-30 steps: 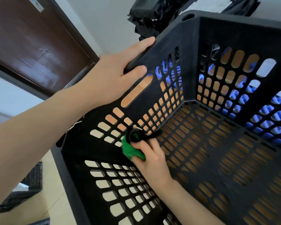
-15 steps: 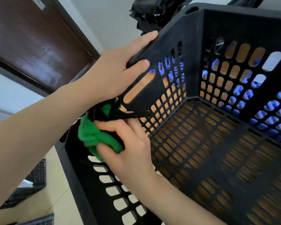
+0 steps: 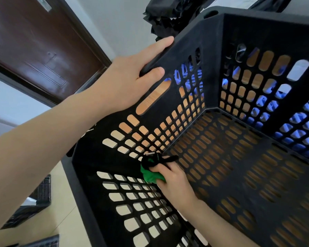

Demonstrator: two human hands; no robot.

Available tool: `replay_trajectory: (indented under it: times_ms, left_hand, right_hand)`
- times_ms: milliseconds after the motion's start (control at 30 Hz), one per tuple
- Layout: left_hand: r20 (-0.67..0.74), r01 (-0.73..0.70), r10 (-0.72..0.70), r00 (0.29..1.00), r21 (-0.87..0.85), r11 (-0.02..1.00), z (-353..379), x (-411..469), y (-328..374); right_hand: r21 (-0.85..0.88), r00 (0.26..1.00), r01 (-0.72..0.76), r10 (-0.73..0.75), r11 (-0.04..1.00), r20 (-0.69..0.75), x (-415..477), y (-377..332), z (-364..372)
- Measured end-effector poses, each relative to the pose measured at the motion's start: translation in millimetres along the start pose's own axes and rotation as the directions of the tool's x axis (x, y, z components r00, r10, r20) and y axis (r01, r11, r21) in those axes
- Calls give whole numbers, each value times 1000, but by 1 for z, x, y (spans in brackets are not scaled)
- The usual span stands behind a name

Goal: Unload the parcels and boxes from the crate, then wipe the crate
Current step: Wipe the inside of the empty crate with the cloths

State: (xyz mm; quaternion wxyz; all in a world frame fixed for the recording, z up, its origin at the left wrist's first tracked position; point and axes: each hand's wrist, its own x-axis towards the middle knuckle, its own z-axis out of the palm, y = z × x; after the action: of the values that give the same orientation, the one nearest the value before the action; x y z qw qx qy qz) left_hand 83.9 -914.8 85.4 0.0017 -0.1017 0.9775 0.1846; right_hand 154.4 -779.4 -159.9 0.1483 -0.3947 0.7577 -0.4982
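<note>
The wiping step is under way. The black slotted crate is standing empty, with black-wrapped parcels lying heaped just beyond its far rim. The left grip is clamping the top rim of the left wall, thumb inside just above the handle slot. The right grip is clutching a green-and-black cloth and pressing it into the low corner where the left wall, near wall and floor meet. Next, by my reading, the cloth is needing to sweep along the walls and floor while the left grip is bracing the crate.
</note>
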Motion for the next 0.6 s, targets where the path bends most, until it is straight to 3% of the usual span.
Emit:
replay_trajectory:
  times_ms: [133,200,300,400,467,600]
  left_hand:
    - [-2,-6,6,1000,10,1000,-1,0,0]
    - [-13,-1,2,1000,14,1000,-2,0,0]
    - [-24,-14,14,1000,15,1000,-1,0,1]
    - [-28,-14,14,1000,17,1000,-1,0,1]
    - [-26,-15,16,1000,21,1000,-1,0,0]
    - [-16,-19,19,1000,17,1000,-1,1,-2]
  right_hand:
    - [236,982,-186,186,954,23,6,-30,-7]
    - [362,988,-131,152,923,-29,7,-52,-18]
    - [485,988,66,11,872,-154,15,-95,-37]
    - [449,943,290,-173,845,-283,31,-129,-50]
    - [414,918,375,-268,829,-294,37,-127,-50]
    - [313,952,302,-268,900,-148,24,-73,-25]
